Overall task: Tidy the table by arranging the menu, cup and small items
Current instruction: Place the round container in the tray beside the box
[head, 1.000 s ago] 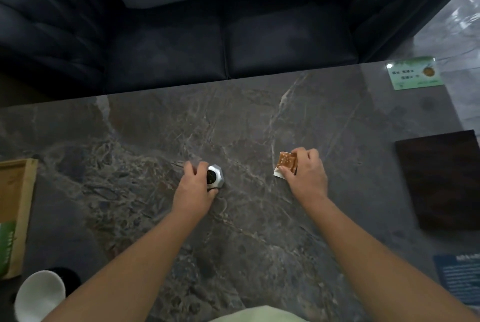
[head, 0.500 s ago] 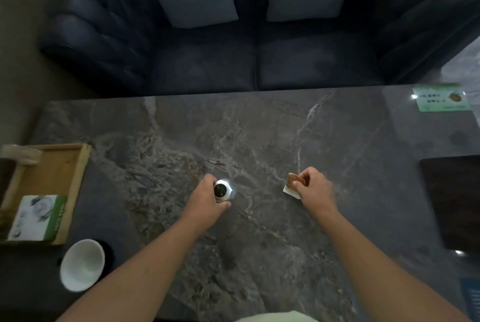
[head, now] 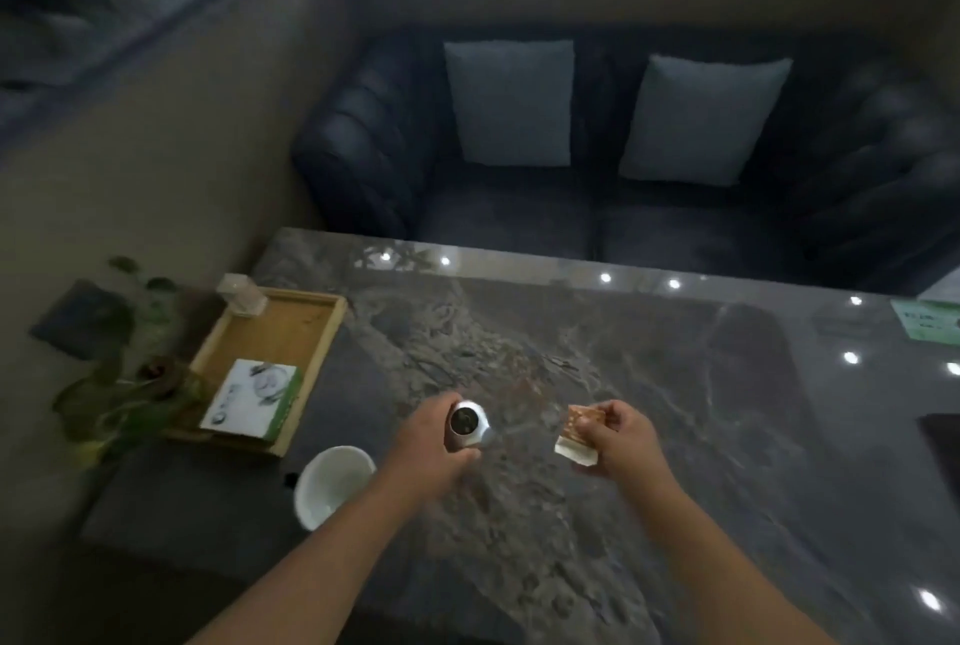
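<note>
My left hand (head: 434,441) grips a small silver faceted object with a dark round centre (head: 467,423), held above the grey marble table (head: 571,514). My right hand (head: 621,439) pinches a small orange-brown packet with a white end (head: 579,434), also lifted off the table. A white cup (head: 332,483) stands near the table's left front, just left of my left forearm. The dark menu (head: 943,441) is cut off at the right edge.
A wooden tray (head: 291,332) at the left holds a white and green box (head: 252,397) and a clear small container (head: 241,293). A potted plant (head: 124,384) sits left of it. A green card (head: 927,324) lies far right. A dark sofa (head: 597,207) stands behind.
Both hands have lifted their items off the table. The view has tilted up and swung left, bringing the tray, cup and plant into sight.
</note>
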Motion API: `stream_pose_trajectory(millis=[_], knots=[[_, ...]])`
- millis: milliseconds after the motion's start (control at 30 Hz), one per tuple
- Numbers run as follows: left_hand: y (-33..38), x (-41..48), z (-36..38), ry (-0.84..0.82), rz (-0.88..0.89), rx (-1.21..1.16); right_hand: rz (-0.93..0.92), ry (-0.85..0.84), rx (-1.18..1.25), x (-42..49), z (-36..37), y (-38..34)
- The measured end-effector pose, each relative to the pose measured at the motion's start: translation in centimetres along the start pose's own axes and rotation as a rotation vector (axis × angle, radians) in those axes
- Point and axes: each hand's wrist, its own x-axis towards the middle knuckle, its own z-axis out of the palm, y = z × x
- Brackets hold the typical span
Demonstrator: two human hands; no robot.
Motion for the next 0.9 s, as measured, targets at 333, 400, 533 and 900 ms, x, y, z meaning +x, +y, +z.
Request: stream_pose_trajectory(millis=[333,400,533,900], knots=[[-12.8,-11.0,-12.1,0.291,-0.170,-0.092,-0.017,-0.246,0.108,-9.0,17.3,-3.4],[-14.3,-12.1,-13.7,0.321,-0.185,-0.047,0.009,-0.307,0.115,-10.3,19.9,-3.5],[-16.0,-12.7,-15.7,0.342,-0.163,-0.073,0.024,-0.343,0.090,-11.2,23.1,-4.0],[-17.6,-8.2,-18.5,0.293,-0.174,-0.102,0.060,-0.354,0.151,-6.3,26.6,-5.0]])
